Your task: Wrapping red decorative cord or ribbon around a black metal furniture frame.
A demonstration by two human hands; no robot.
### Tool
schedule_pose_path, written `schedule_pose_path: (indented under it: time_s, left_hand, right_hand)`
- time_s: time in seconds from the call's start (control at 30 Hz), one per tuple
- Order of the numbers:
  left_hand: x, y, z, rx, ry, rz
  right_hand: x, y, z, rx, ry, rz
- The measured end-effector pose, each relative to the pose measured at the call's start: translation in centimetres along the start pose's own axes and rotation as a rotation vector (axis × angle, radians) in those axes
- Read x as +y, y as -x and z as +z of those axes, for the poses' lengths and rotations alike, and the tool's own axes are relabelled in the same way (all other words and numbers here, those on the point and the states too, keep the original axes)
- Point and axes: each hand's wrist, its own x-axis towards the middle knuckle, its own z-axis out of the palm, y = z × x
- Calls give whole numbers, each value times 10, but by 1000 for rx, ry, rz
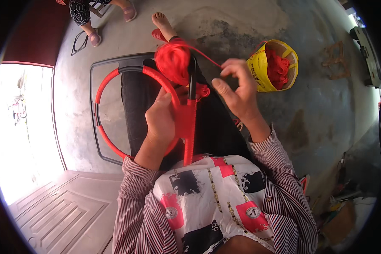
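Observation:
My left hand (161,120) is closed round a large black ring frame (107,80), much of it wrapped in red cord, where the ring meets a straight bar. That black bar (190,127) is wrapped in red along its near part and bare farther up. A loose, motion-blurred bundle of red cord (172,62) hangs at the far end of the bar. From it a taut red strand (205,55) runs to the curled fingers of my right hand (241,89), held off to the right with the thumb apart.
A yellow bag (258,70) holding more red cord stands on the concrete floor at the right. Behind the ring lies a larger dark frame (92,101). Another person's legs (82,17) show at top left. A small wooden stool (338,61) stands far right; a panelled door (67,211) is near left.

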Motion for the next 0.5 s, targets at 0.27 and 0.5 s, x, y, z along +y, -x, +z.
schedule_pose_path:
  time_s: [0.27, 0.5]
  left_hand:
    - [-1, -1, -8, 124, -51, -186]
    - [0, -1, -11, 115, -177, -293]
  right_hand:
    - [-8, 11, -7, -519, -124, 554]
    - [4, 1, -78, -317, -1090, 667]
